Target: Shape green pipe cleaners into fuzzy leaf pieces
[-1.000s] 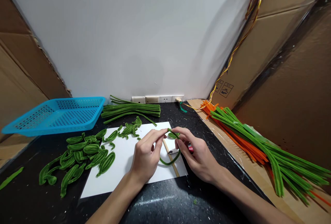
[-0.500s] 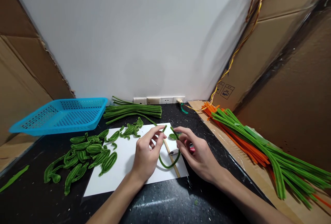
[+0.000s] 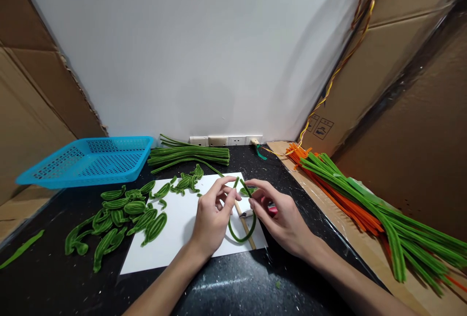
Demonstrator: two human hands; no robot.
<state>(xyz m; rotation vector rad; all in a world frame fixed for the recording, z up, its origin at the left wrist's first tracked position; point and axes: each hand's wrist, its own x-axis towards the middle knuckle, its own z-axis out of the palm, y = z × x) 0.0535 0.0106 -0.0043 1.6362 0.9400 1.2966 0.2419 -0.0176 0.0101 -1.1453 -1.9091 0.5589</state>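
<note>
A green pipe cleaner (image 3: 242,240) is bent into a U, its loop hanging down and its two tips pointing up close together. One end is pinched between the thumb and fingers of my left hand (image 3: 213,214). My right hand (image 3: 279,214) pinches the other end. Beneath lies a white sheet of paper (image 3: 175,238) with a wooden stick (image 3: 239,209) on it. A small tool with a dark tip (image 3: 246,213) sits by my right fingers, its rest hidden. Behind the fingers lies a green leaf-shaped piece (image 3: 248,191).
Several coiled green leaf shapes (image 3: 134,207) are heaped at the left, partly on the paper. Behind stand a blue basket (image 3: 146,160) and a bundle of green pipe cleaners (image 3: 189,154). Green stems (image 3: 365,209) and orange stems (image 3: 339,204) lie on cardboard at the right.
My left hand has moved slightly right, bringing the pipe cleaner's two tips closer together and narrowing the loop. The view has shifted a little.
</note>
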